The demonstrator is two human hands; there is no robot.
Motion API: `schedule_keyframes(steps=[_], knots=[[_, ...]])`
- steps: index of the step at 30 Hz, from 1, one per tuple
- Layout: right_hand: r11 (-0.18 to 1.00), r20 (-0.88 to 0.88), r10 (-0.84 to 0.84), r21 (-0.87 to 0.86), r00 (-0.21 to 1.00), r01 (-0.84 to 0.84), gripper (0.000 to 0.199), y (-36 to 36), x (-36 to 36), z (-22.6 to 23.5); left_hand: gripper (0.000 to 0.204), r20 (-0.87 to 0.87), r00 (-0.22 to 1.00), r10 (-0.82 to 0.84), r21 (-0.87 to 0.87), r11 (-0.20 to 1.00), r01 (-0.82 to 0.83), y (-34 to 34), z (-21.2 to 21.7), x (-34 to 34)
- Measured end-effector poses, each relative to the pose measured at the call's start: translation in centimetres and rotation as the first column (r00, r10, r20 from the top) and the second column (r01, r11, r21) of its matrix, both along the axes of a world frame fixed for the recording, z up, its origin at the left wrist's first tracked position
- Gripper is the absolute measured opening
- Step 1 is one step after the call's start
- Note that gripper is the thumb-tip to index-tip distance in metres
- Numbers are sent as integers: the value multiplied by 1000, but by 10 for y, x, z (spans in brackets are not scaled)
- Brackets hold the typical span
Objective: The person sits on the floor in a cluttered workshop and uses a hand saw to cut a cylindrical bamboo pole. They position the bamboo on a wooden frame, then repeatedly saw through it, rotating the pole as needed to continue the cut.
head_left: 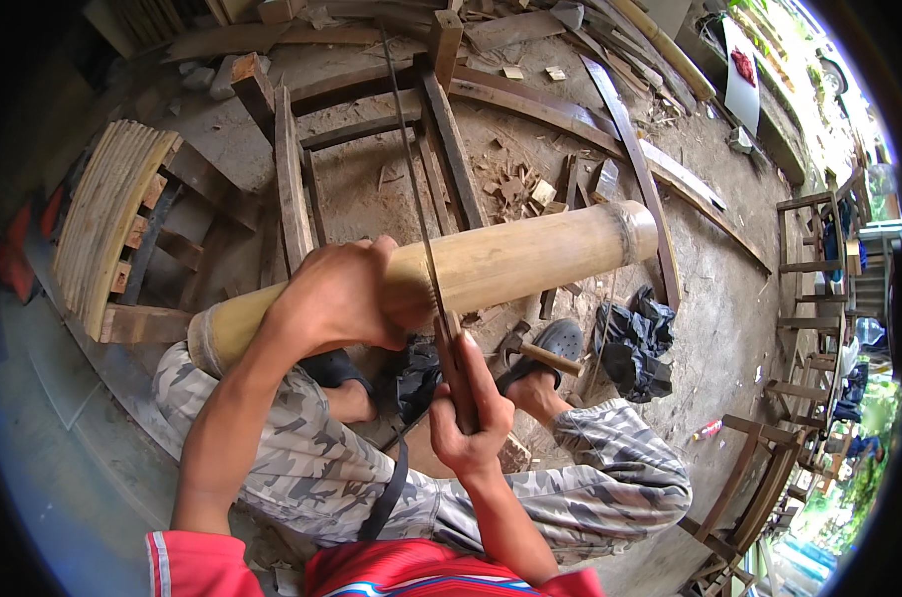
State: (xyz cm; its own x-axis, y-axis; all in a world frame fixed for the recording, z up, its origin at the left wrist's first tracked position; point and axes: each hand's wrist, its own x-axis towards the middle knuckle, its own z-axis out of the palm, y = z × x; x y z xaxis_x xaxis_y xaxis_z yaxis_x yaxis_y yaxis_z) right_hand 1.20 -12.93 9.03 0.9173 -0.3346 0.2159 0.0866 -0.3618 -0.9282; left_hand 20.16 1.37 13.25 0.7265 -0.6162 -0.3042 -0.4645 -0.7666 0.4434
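Left hand (336, 294) clamped on the bamboo pole (530, 257), which crosses by the near end of the wooden frame (455, 149); right hand (473, 423) wrapped around the handsaw (454, 363) (lying across the pole about midway)

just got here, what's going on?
A person is at work on a bamboo pole with a handsaw. The left-hand grip clasps the pole, and the right-hand grip is closed on the saw's handle. The blade lies across the pole, just right of the left hand; the depth of any cut doesn't show. The pole is in one piece. A hammer lies by the right shoe.
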Motion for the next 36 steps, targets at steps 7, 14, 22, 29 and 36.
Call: schedule_keyframes(steps=[7,14,22,29,36], knots=[[989,83,3,-148,997,9,51,-29,-180,-37,76,10,1000,21,-3,1000,-21,-2,1,-1],[998,12,-36,-58,999,37,62,-8,-45,-13,78,-74,997,38,53,998,-34,-5,3,7],[991,81,3,-133,997,8,55,-25,-188,-38,79,-62,997,50,45,998,-47,0,0,5],[999,5,-1,-32,1000,1,64,-12,-38,-18,76,-66,998,9,52,999,-6,-8,8,8],[993,-13,-31,-117,999,30,61,-26,-144,-24,79,21,1000,5,5,1000,-5,3,-7,-4]])
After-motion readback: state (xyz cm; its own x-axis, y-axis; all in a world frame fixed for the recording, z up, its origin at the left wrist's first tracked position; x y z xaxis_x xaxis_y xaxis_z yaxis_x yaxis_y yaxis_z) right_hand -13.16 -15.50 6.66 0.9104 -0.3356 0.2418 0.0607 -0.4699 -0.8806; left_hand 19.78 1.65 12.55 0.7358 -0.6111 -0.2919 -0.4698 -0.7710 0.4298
